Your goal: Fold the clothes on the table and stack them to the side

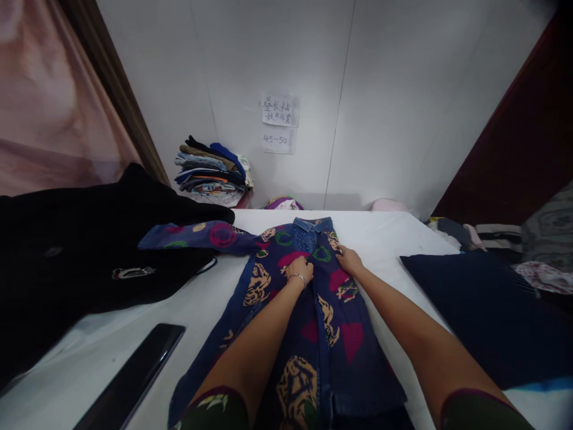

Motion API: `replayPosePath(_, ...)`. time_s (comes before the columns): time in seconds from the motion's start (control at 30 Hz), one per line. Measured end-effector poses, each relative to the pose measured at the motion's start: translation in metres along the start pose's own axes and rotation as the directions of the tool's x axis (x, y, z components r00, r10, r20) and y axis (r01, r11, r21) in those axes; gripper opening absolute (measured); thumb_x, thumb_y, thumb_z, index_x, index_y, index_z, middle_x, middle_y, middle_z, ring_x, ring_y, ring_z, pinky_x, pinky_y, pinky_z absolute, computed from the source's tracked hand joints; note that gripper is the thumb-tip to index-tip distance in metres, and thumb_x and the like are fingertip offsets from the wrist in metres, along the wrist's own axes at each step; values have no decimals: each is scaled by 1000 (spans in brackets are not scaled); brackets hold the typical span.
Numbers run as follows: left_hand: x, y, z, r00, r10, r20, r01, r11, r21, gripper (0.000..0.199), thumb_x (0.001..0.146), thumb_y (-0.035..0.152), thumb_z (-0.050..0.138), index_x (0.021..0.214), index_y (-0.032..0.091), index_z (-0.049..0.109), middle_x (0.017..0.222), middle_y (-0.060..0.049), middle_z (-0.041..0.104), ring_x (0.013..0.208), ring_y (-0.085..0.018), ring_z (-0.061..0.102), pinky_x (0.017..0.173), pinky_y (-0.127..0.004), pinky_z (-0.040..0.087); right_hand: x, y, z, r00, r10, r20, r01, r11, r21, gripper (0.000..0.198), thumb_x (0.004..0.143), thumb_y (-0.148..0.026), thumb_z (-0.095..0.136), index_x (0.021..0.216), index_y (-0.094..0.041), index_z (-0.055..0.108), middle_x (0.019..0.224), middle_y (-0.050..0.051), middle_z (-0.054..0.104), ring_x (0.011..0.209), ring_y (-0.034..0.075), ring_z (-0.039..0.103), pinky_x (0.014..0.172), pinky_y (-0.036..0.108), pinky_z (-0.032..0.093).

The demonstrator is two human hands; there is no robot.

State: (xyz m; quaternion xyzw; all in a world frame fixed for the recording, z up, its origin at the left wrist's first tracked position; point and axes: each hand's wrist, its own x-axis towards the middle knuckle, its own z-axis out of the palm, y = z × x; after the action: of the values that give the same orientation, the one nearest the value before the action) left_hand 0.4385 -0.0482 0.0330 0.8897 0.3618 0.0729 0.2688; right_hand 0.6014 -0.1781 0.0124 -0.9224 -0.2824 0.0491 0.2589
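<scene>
A long blue denim coat (262, 280) with magenta, tan and green prints lies on the white table, its collar pointing away from me. One sleeve stretches out to the left, over a black garment; the other sleeve seems to lie along the coat's right side. My left hand (299, 270), with a thin bracelet at the wrist, is closed on the cloth at the middle of the chest. At the right edge, just below the shoulder, my right hand (350, 261) pinches the fabric. Part of the lower coat is hidden by my left forearm.
Black clothing (89, 251) covers the table's left side, and a dark glossy flat object (134, 376) lies nearer me. To the right is a folded navy cloth (483, 310). Stacked clothes (212, 170) stand behind, below paper signs (280, 113) on the wall.
</scene>
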Motion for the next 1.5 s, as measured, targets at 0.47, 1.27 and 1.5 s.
replayPosePath(0.47,-4,-11,9,997,-44,-68,30,982,-189,27,84,24,50,107,28,64,102,0,72,103,-18,63,88,-30,43,55,-2,4,990,131,-59,-104,939,328,54,79,-21,60,132,-12,49,93,8,70,80,17,65,70,23,48)
replayPosePath(1.27,-9,-9,14,990,-80,-114,65,990,-127,28,82,22,45,103,28,62,95,-3,72,95,-21,65,79,-31,46,6,-4,11,999,52,-8,-48,953,301,61,77,-27,61,135,-19,45,117,9,62,93,20,62,79,29,48)
replayPosePath(1.5,-9,-8,15,992,-56,-112,45,995,-92,29,83,23,44,107,27,61,101,-5,71,97,-22,65,81,-32,46,-124,29,-7,998,51,25,-57,914,401,66,73,-33,63,135,-20,46,100,5,65,74,15,62,71,29,49)
